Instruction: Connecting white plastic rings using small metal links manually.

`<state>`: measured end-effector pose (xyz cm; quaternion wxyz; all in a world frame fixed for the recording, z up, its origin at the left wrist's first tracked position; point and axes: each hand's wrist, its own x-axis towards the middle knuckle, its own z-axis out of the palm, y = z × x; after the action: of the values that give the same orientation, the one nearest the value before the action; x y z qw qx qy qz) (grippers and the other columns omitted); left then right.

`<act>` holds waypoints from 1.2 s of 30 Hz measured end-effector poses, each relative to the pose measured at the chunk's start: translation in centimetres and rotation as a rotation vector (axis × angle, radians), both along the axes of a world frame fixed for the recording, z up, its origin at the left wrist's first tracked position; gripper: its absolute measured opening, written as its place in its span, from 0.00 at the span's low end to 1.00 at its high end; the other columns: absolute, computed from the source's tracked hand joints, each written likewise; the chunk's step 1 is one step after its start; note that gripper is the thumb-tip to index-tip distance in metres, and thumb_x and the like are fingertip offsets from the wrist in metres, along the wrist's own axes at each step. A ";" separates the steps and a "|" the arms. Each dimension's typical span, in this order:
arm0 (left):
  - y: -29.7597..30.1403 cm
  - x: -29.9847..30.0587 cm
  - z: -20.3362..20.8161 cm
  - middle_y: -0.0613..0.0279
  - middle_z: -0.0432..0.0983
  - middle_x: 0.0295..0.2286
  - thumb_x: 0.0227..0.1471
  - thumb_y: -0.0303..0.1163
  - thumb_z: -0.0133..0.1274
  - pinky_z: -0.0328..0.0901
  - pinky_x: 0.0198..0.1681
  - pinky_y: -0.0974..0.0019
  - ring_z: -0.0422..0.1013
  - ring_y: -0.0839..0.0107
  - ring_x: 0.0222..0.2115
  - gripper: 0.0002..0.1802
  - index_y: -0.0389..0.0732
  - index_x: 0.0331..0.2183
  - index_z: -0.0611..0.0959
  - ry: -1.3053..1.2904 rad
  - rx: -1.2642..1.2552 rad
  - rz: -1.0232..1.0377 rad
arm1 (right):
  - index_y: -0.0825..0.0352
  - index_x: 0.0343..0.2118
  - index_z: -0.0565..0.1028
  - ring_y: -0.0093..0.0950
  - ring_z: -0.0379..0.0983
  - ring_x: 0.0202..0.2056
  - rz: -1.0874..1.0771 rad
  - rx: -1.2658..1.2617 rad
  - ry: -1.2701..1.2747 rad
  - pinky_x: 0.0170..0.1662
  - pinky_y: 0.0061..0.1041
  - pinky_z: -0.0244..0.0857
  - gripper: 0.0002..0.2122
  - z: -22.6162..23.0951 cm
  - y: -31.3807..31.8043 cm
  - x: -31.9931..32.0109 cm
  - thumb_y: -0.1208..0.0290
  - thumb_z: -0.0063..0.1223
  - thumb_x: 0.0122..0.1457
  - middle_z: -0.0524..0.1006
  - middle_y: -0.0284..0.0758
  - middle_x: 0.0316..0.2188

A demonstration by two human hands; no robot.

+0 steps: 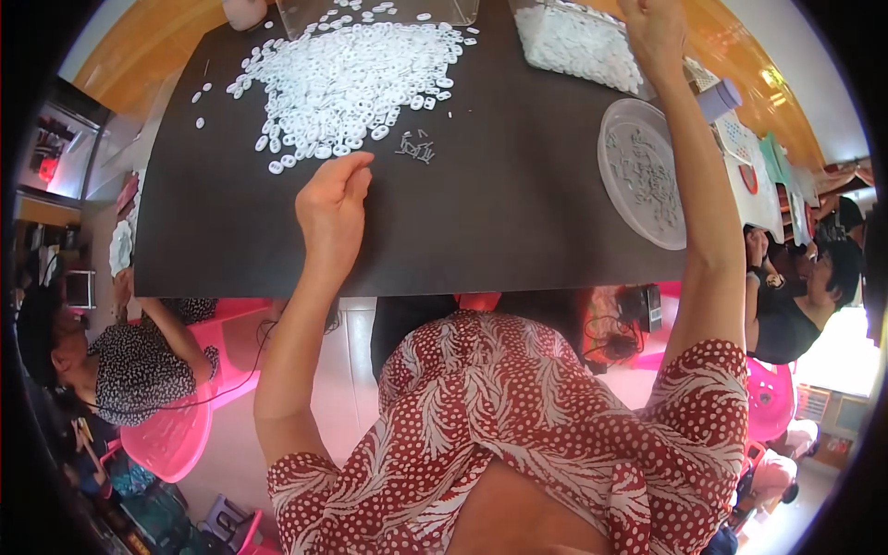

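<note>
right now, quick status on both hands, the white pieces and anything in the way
Left hand by near edge of white pieces, grip unclear; right hand by clear tub, partly out of frame. White pieces heaped loose. Right forearm overlaps round tray in view.

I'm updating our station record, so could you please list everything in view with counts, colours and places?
table: one, dark, central
oval pieces: too many to count, white, piled upper left on the table
loose pins: small heap, grey, by the pile's lower right
tray: one, clear, behind the pile
box: one, clear, full of white pieces, upper right
round dish: one, clear, holding grey pins, right side
cylinder: one, lavender, beyond the right forearm
chairs: at least two, pink, left and right
other people: at least two, dark clothing, left and right
background clutter: uncounted, mixed, too small to tell
patterned top: one, red and white, lower centre
left hand: one, bare, below the pile
right hand: one, bare, beside the box
</note>
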<state>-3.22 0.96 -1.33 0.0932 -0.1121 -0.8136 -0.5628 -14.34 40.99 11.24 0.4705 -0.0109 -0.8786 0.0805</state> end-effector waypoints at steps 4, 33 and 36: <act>1.0 -1.5 -0.3 0.56 0.74 0.26 0.45 0.26 0.54 0.65 0.31 0.61 0.72 0.59 0.27 0.09 0.40 0.33 0.81 0.207 -0.329 0.013 | 0.68 0.32 0.77 0.28 0.72 0.29 0.346 0.132 0.034 0.33 0.25 0.65 0.07 -2.6 -8.1 4.2 0.77 0.57 0.48 0.77 0.34 0.28; 1.5 -0.8 0.4 0.55 0.70 0.26 0.48 0.26 0.50 0.62 0.34 0.61 0.68 0.58 0.29 0.04 0.36 0.29 0.74 0.127 -0.345 -0.110 | 0.73 0.19 0.72 0.22 0.66 0.21 1.822 -0.853 -0.612 0.24 0.23 0.57 0.07 2.8 -25.0 20.8 0.76 0.55 0.49 0.71 0.32 0.16; 1.1 -0.2 0.3 0.59 0.70 0.24 0.50 0.28 0.49 0.62 0.31 0.67 0.67 0.68 0.25 0.06 0.36 0.30 0.75 0.039 -0.240 -0.116 | 0.72 0.18 0.71 0.23 0.66 0.20 1.885 -0.805 -0.597 0.22 0.24 0.57 0.07 3.3 -25.0 21.0 0.76 0.55 0.47 0.70 0.32 0.15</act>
<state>-3.39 2.08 -1.02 0.0620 -0.1803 -0.8652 -0.4637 6.61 15.98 14.51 -0.0541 0.4993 -0.5208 0.6903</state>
